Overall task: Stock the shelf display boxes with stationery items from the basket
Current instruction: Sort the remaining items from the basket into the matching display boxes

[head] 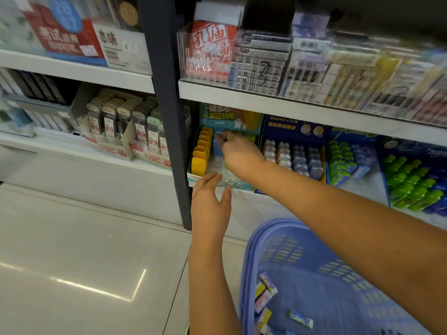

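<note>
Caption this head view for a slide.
Right hand holds a blue item in the teal display box; left hand open nearby.

Right hand [238, 153] hides most of a small blue block [217, 148] in the teal cardboard box [217, 114], grip unclear; purple slatted plastic basket [278, 224] cut off below; clear-wrapped top-right packets [399, 76] blurred.

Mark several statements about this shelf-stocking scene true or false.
1. The right hand reaches into the teal display box, fingers on a blue item. True.
2. The yellow items stand along the box's right side. False: they line its left side.
3. The basket is red. False: it is blue-purple.
4. The left hand holds nothing, fingers straight near the box's front edge. True.
5. The basket holds a few small packs. True.
</note>
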Demonstrator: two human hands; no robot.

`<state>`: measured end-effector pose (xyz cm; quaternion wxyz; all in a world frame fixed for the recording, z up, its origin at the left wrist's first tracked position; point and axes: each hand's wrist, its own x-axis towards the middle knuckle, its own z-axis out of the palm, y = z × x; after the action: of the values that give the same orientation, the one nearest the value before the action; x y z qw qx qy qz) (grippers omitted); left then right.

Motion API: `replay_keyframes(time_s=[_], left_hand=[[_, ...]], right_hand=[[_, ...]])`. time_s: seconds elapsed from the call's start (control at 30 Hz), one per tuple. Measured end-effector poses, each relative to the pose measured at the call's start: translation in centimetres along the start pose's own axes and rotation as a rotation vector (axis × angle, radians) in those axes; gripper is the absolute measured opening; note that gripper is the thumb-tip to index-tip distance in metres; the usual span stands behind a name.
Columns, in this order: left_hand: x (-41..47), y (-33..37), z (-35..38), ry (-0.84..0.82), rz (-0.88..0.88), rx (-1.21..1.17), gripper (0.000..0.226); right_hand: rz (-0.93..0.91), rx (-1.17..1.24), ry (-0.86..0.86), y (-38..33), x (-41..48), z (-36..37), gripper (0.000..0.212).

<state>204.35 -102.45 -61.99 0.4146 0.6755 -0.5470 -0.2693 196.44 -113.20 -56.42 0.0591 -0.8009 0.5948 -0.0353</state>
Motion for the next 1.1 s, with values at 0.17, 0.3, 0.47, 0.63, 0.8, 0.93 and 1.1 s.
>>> replay_keyframes(time_s=[0.17, 0.3, 0.47, 0.63, 0.8, 0.93, 1.1], left_hand=[[0.0, 0.5, -0.2, -0.017, 0.005, 0.013, 0.042], [-1.1, 1.9, -0.9, 0.048, 0.054, -0.047, 0.033], [-2.7, 4.2, 0.7, -0.211, 0.109, -0.098, 0.023], [-6.3, 3.8, 8.6, -0.84, -0.015, 0.185, 0.02], [-12.9, -1.9, 15.9, -1.264, -0.041, 0.743, 0.027], [-17.0, -5.6, 18.5, -1.389, -0.059, 0.875, 0.037], [-18.4, -8.0, 20.5, -1.334, 0.007, 0.976, 0.039]], right_hand=[[0.028, 0.021, -0.01, -0.1, 1.4, -0.7, 0.033], [-0.107, 0.109, 0.007, 1.8, -1.9, -1.9, 0.05], [0.025, 0.365, 0.239, 8.3, -13.4, 0.6, 0.02], [0.34, 0.36, -0.517, 15.3, -23.7, 10.6, 0.016], [0.293, 0.374, -0.773, 16.9, -29.5, 19.2, 0.038], [0.213, 0.391, -0.844, 17.6, -30.6, 22.7, 0.039], [0.194, 0.412, -0.881, 18.5, -32.0, 24.6, 0.03]])
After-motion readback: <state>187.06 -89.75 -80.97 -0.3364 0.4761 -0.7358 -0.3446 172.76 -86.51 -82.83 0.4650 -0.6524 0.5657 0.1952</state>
